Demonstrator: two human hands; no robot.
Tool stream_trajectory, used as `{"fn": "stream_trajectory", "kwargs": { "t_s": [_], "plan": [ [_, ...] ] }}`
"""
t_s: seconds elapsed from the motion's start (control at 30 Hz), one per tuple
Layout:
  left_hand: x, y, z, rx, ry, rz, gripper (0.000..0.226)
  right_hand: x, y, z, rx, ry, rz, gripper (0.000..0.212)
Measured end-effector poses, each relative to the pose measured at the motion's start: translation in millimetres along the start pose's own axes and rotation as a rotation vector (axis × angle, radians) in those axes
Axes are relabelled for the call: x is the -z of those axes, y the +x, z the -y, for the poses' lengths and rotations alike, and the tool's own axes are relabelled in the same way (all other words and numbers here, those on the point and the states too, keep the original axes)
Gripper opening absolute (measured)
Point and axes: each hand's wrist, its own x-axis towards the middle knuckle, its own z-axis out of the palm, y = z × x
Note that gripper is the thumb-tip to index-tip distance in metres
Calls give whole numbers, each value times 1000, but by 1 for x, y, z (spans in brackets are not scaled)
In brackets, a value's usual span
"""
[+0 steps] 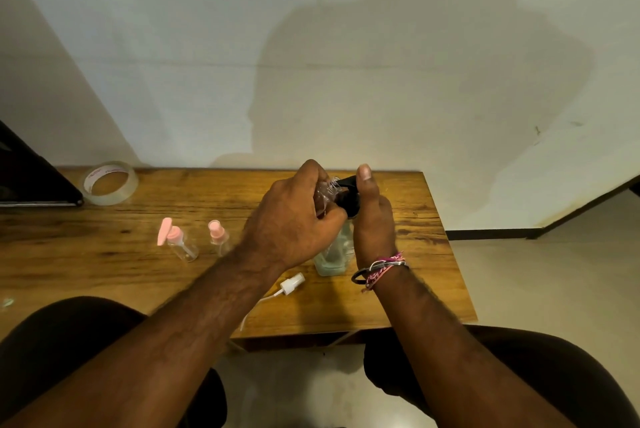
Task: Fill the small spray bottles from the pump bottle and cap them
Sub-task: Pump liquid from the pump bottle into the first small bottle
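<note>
My left hand (pixel 294 216) grips a small clear spray bottle (pixel 325 190), tilted with its open neck against the black pump nozzle (pixel 348 185). The pump bottle (pixel 332 254), clear with pale liquid, stands on the wooden table (pixel 138 275). My right hand (pixel 372 219) wraps around its black pump head, thumb raised on top. A white spray cap (pixel 292 283) with its dip tube lies on the table near the front. Two small clear bottles stand at the left: one with a pink pump top (pixel 176 240), one with a pink spray cap (pixel 219 237).
A roll of clear tape (pixel 109 182) lies at the table's back left, beside a dark slanted object (pixel 31 181). A wall rises right behind the table. The table's right edge (pixel 450 254) drops to a pale floor. My knees sit below the front edge.
</note>
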Motion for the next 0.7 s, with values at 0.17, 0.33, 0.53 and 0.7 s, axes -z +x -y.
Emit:
{"fn": "stream_trajectory", "kwargs": {
  "t_s": [0.17, 0.33, 0.53, 0.7],
  "plan": [
    [-1, 1, 1, -21, 3, 14, 34, 0, 3, -4, -5, 28, -26, 52],
    [-3, 1, 4, -37, 14, 16, 36, 0, 4, -4, 1, 35, -30, 48],
    [-3, 2, 7, -34, 42, 25, 35, -2, 7, -9, 51, 8, -38, 47],
    [-3, 2, 8, -42, 62, 39, 35, -2, 6, -13, 104, -7, -47, 46]
  ]
}}
